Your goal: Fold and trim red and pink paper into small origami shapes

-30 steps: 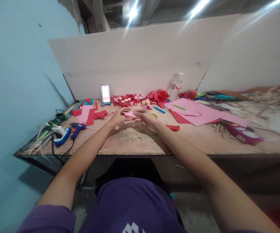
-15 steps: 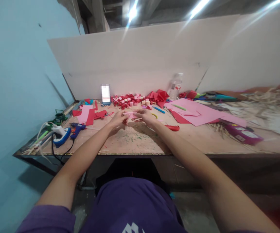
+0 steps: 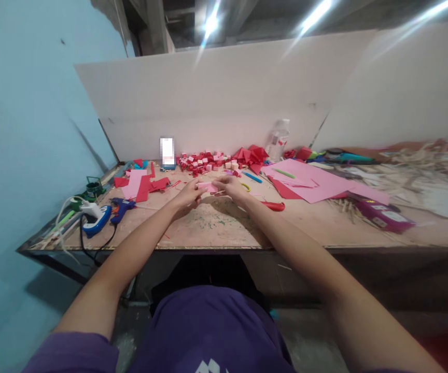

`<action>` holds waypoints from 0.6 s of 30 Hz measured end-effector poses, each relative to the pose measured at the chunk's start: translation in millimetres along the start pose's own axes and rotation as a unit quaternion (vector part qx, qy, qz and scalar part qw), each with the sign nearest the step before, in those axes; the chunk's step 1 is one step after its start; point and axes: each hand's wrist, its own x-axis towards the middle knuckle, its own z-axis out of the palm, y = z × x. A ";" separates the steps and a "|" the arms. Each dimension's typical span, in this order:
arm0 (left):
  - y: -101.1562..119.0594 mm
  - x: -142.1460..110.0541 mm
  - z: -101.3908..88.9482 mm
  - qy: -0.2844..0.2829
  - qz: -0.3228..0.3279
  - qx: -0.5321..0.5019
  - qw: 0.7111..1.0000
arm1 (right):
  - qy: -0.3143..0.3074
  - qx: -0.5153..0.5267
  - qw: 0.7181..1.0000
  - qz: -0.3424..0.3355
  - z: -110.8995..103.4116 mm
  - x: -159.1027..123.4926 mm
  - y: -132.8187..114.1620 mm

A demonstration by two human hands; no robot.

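Between my two hands is a small piece of pink paper (image 3: pixel 207 187), held just above the wooden tabletop. My left hand (image 3: pixel 190 194) pinches its left end, and my right hand (image 3: pixel 228 186) grips the right end with fingers bent over it. Whether the paper is folded I cannot tell. Behind the hands lies a heap of small red and pink paper cubes (image 3: pixel 204 163). Scissors with a yellow handle loop (image 3: pixel 246 187) lie partly hidden by my right hand. A red-handled cutter (image 3: pixel 274 206) rests right of my right wrist.
To the left are a blue glue gun (image 3: pixel 121 208), a power strip (image 3: pixel 97 223) with cords, and red and pink paper scraps (image 3: pixel 143 187). A phone (image 3: pixel 167 154) stands at the back. Rightward lie pink sheets (image 3: pixel 311 181), a clear bottle (image 3: pixel 278 141) and a purple box (image 3: pixel 385 215).
The pink paper shows slightly more between my fingers, and my fingers have shifted a little on it. The view has moved slightly; other things lie as before.
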 end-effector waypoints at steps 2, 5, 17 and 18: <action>1.5 -0.3 0.3 -0.002 -0.006 -0.003 1.000 | 0.004 -0.001 1.000 -0.002 -0.9 0.5 0.3; 2.6 1.2 -0.1 -0.002 -0.016 -0.006 1.000 | 0.003 0.004 1.000 -0.004 -1.2 1.1 0.7; -0.1 10.6 -7.5 0.029 0.025 0.048 0.998 | -0.022 -0.001 1.000 0.014 -2.4 0.2 2.0; 0.9 10.7 -7.9 0.028 0.029 0.053 0.998 | -0.029 -0.008 0.999 0.015 -2.2 -0.3 2.4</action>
